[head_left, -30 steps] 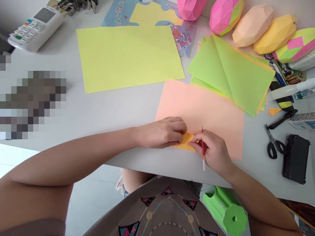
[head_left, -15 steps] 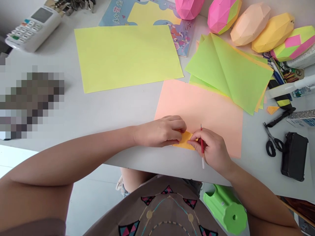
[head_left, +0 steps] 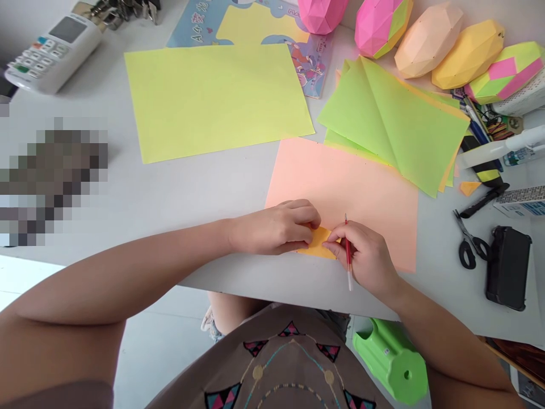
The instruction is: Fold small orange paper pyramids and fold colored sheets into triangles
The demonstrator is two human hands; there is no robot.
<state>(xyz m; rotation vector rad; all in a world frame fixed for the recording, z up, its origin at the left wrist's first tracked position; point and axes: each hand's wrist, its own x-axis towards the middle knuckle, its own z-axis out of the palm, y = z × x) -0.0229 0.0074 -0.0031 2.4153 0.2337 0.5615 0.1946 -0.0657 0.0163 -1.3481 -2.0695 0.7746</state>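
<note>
A small piece of orange paper (head_left: 318,244) lies over the near edge of a salmon-pink sheet (head_left: 340,176) at the front of the desk. My left hand (head_left: 283,228) is closed on its left side, fingers curled down and fingertips partly hidden. From the right, the thumb and forefinger of my right hand (head_left: 366,253) pinch the paper's other edge. A thin red pen refill (head_left: 348,254) with a clear end is tucked in that same hand, its tip pointing away from me.
Yellow sheet (head_left: 217,102) and green sheets (head_left: 395,119) lie beyond my hands. Several faceted paper shapes (head_left: 428,40) line the back right. Scissors (head_left: 467,244), a black case (head_left: 508,268) and a box (head_left: 522,201) sit right. A green stool (head_left: 392,358) stands below the desk.
The whole view has shifted slightly. Both hands keep nearly the same hold on the orange paper, and the pen refill stays in my right hand.
</note>
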